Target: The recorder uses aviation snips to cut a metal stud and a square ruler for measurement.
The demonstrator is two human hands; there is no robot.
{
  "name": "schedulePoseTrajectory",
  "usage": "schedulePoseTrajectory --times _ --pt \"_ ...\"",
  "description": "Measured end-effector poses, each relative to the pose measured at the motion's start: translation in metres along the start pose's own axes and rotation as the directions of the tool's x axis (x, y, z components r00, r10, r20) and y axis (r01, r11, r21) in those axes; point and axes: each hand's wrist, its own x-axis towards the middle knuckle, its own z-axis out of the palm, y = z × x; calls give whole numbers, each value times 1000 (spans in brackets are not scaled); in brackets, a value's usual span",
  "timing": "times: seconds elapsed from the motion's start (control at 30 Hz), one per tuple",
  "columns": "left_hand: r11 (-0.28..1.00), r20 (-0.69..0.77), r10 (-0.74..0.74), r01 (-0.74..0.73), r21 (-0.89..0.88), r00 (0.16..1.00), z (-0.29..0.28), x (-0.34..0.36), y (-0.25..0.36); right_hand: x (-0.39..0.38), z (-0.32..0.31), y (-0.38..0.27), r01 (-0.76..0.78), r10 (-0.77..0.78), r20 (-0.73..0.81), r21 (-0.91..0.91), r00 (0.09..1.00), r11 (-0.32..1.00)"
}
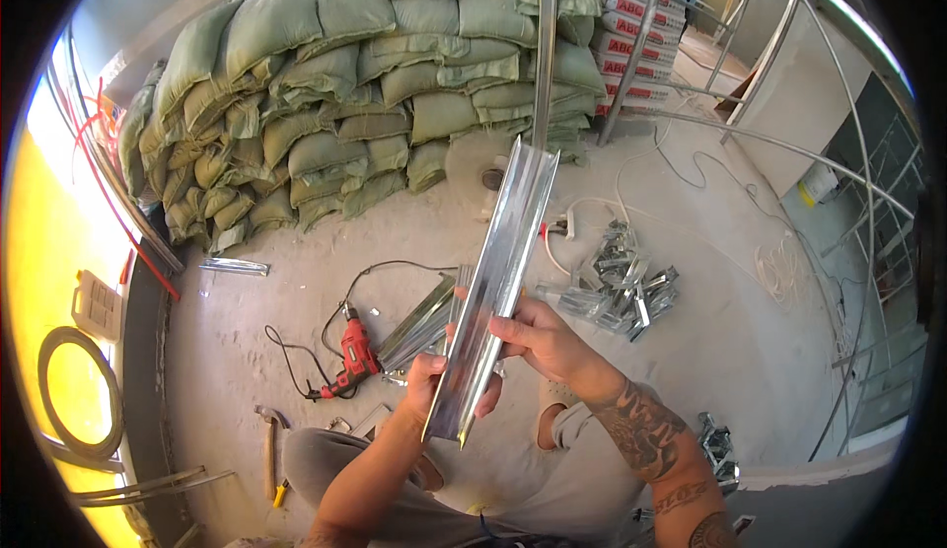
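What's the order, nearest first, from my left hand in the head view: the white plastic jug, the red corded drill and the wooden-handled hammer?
From your left hand:
1. Red corded drill, on the floor, left.
2. Wooden-handled hammer, lower left.
3. White plastic jug, far left.

The channel (493, 282) at the center of the frame is bright, glossy metal with smooth faces; the loose pieces (623, 272) right of center share that shiny metal look. Matt, wrinkled cloth makes up the sacks (271, 35) at upper left. The drill (357, 351) left of center has a plastic body, the hammer (269, 459) at lower left a wooden handle. The floor (247, 316) looks rough and matt.
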Motion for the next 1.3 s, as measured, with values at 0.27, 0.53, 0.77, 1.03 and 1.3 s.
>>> schedulePoseTrajectory --times 0.27,0.53,0.77,1.03,1.3 --pt "618 -276 331 14 786 902 13 11 10 16 -24 13 52 -56 -49 -78 997 996" --pt "231 -307 509 216 949 804 33 4 1 34 -43 37 -52 61 -76 118 995 992" --pt "484 -387 307 208 850 869 16 -7 -6 21 -45 39 -82 87 -34 138 996 987" --pt "467 -304 298 140 873 905 -4 0 -21 22 -68 61 -9 -13 -157 -138 988 990" --pt "438 -515 464 319 840 721 -55 -4 14 15 -67 30 86 -259 -468 -358 845 930"
